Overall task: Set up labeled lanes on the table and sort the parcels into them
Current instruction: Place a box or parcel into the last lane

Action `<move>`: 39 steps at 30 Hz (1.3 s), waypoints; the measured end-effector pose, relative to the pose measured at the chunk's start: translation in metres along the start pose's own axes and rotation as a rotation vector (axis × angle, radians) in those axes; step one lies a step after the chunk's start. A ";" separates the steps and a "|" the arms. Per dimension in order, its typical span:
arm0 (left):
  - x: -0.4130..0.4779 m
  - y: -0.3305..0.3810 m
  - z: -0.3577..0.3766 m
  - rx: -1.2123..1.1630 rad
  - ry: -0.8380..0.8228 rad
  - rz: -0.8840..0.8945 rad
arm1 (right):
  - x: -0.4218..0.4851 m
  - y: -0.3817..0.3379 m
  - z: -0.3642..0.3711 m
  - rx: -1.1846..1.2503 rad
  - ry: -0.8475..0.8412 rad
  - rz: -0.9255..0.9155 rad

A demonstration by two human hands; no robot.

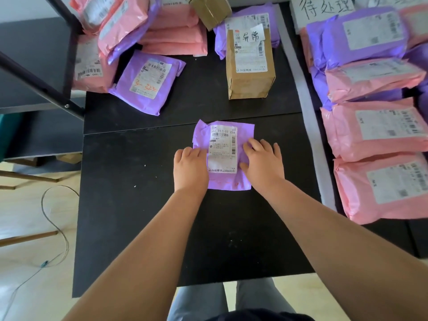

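Observation:
A small purple parcel (223, 135) with a white shipping label lies flat in the middle of the black table (129, 216). My left hand (190, 166) rests on its left edge with the fingers laid over it. My right hand (262, 162) presses flat on its right side, fingers spread on the purple film. Behind it stands a brown paper parcel (251, 72) carrying a white handwritten lane label (251, 36). A second handwritten label (324, 9) sits at the back right.
A purple parcel with orange writing (146, 82) lies back left, beside a heap of pink and purple parcels (139, 24). Several pink and purple parcels (375, 126) are stacked along the right. A black shelf frame (41, 84) stands left. A cable (55, 218) lies on the floor.

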State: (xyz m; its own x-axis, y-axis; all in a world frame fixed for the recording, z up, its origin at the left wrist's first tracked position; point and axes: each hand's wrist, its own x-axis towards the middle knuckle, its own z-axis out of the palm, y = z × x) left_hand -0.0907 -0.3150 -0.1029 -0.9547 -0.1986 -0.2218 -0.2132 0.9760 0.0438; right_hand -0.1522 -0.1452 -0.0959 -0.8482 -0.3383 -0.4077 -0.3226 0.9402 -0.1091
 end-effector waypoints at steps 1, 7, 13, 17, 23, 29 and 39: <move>-0.003 0.001 0.001 0.000 0.001 -0.018 | 0.000 0.001 -0.001 0.010 -0.002 -0.008; -0.005 0.006 0.005 0.044 -0.034 -0.042 | 0.002 0.004 -0.005 0.034 0.020 -0.034; -0.006 0.004 0.013 -0.090 0.109 -0.101 | 0.001 0.001 -0.001 0.039 0.116 -0.004; -0.007 0.002 0.019 -0.110 0.288 -0.100 | -0.005 -0.003 0.000 -0.054 0.111 -0.041; -0.014 0.005 0.019 -0.184 0.263 -0.113 | -0.014 -0.007 0.011 -0.126 0.130 -0.053; -0.030 0.010 0.016 -0.249 0.161 -0.176 | -0.016 -0.007 0.006 -0.146 0.146 -0.059; -0.058 0.018 -0.003 -0.402 0.262 -0.248 | -0.039 -0.003 0.004 0.128 0.138 -0.032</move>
State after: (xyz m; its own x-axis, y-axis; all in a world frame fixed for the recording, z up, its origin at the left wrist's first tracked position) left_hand -0.0396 -0.2859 -0.0863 -0.8746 -0.4843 -0.0249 -0.4523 0.7962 0.4019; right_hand -0.1162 -0.1343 -0.0837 -0.8907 -0.3619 -0.2751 -0.3016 0.9232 -0.2382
